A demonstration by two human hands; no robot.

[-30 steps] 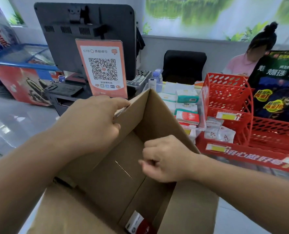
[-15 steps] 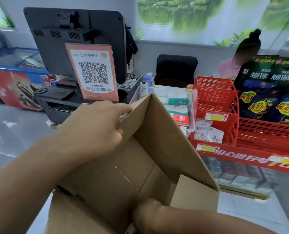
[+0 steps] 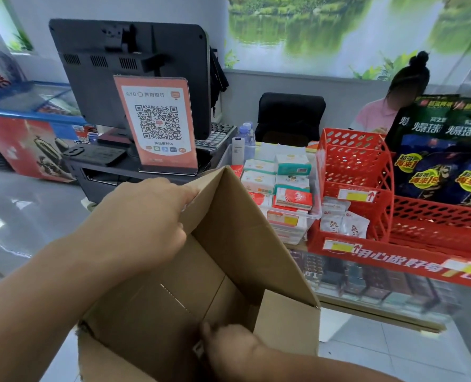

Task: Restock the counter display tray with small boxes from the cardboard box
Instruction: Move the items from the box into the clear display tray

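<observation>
An open brown cardboard box [image 3: 228, 244] fills the lower middle of the view, tilted toward me. My left hand [image 3: 143, 224] grips its far-left wall at the top edge. My right hand [image 3: 228, 348] is deep inside at the bottom, its thumb and fingers closed round a small box [image 3: 198, 348] of which only a pale corner shows. The clear plastic display tray [image 3: 312, 216] stands on the counter just behind the cardboard box, holding several small red-and-white and green-and-white boxes [image 3: 294, 198].
A red tiered rack [image 3: 352, 164] with white sachets [image 3: 344, 224] stands right of the tray. A QR-code sign [image 3: 157, 125] and a black monitor [image 3: 129, 64] stand behind the box. A person in pink [image 3: 380, 111] sits behind the counter. A glass showcase [image 3: 366, 282] lies below.
My right hand went from the box's opening down to its bottom and closed on the small box there. My left hand kept its grip on the wall.
</observation>
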